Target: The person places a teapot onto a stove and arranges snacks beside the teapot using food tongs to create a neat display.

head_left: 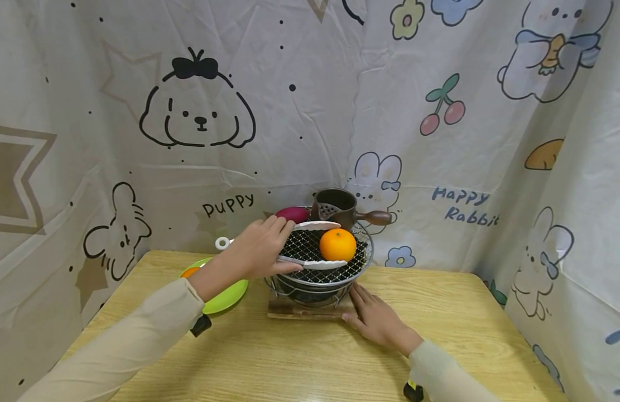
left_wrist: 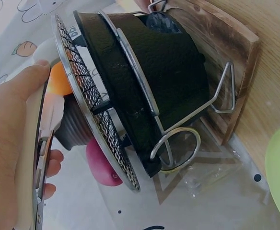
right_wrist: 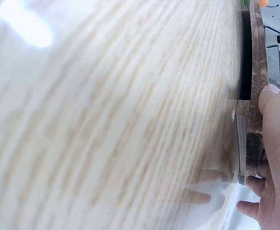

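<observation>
My left hand [head_left: 262, 245] holds a pair of tongs [head_left: 323, 264] with pale scalloped tips. The tips are spread to either side of an orange [head_left: 337, 245], over the wire mesh [head_left: 302, 245] of a small round tabletop grill. In the left wrist view, the grill's black bowl [left_wrist: 145, 72] sits in a wire stand on a wooden board [left_wrist: 243, 43]. My right hand [head_left: 377, 318] grips the board's right front corner, its thumb on the front edge and fingers along the side. The right wrist view shows that thumb [right_wrist: 270, 96] against the wood.
On the mesh's far side are a brown side-handled pot [head_left: 335, 202] and a dark pink, rounded item [head_left: 293, 214]. A green plate [head_left: 231, 298] with something orange on it lies left, partly behind my left forearm. A printed cloth [head_left: 289, 139] hangs behind the table.
</observation>
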A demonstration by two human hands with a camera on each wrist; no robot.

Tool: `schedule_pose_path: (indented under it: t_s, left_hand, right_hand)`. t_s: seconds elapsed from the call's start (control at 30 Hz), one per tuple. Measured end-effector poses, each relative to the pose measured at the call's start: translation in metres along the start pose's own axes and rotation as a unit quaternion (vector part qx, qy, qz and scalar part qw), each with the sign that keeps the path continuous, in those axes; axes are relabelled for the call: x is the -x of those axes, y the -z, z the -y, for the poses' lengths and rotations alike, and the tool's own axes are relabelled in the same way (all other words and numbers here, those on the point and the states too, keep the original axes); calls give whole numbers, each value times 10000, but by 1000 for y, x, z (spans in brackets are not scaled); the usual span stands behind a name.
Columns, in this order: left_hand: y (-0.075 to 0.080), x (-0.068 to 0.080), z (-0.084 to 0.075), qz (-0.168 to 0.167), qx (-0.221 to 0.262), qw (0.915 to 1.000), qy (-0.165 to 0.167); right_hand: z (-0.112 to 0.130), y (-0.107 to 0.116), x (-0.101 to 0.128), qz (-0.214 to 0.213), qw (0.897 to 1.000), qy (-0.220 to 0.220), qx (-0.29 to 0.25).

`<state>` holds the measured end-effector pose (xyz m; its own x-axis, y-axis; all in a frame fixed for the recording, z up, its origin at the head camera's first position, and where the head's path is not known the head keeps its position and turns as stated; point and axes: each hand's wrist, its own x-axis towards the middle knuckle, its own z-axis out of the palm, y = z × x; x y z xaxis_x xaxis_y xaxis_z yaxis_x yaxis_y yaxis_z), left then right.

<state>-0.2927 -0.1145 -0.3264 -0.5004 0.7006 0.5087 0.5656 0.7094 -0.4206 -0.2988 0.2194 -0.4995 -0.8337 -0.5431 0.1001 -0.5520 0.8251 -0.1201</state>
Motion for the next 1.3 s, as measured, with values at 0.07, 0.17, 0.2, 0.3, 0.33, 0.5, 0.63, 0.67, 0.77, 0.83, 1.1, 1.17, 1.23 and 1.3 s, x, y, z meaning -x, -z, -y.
schedule_pose_path:
  t_s: [0.07,0.17,0.2,0.3,0.33,0.5,0.63,0.67,0.77,0.83,1.1,1.17,1.23,1.3]
  left_hand:
    - [1,0,0,-15,-31,10000,-14]
    - [1,0,0,-16,-72,10000,-33]
    - [1,0,0,-28,-90,9999,-38]
    - [1,0,-1,-66,-135,9999,-51]
    - [2,0,-1,-73,-146,9999,-50]
    - [2,1,-1,-100,-196,9997,-61]
    - [2,1,-1,-100,-193,9997,-64]
    - [2,1,-1,-98,-194,9997,-65]
    - [2,1,-1,-90,-222,9997,-66]
    - [2,0,-2,-88,-258,9996,-61]
    - [4,-3,-3,-9,-292,9996,-10]
    - [4,-3,-3,7,-303,9995,-13]
    - [5,-4,-3,-8,-312,9995,-29]
    - [4,-4,-4,-32,-325,9995,-42]
  right_hand:
    - [0,0,0,-18,10000,10,-10]
    - [0,0,1,-33,10000,12,2]
    - [1,1,1,0,10000,1,-7]
    - [2,0,2,-43,10000,20,11]
    - [2,0,2,-56,10000,29,24]
    - [3,1,2,-76,10000,45,6]
    - [3,1,2,-60,10000,48,12]
    - [3,1,2,-68,10000,56,21]
    - [4,1,1,-57,10000,47,30]
    - [4,2,1,-61,10000,35,23]
    - [3,2,1,-96,9999,43,2]
    - [3,2,1,-116,9999,65,29]
    - [3,2,1,-152,9998,89,62]
    - [2,1,1,-192,9997,104,88]
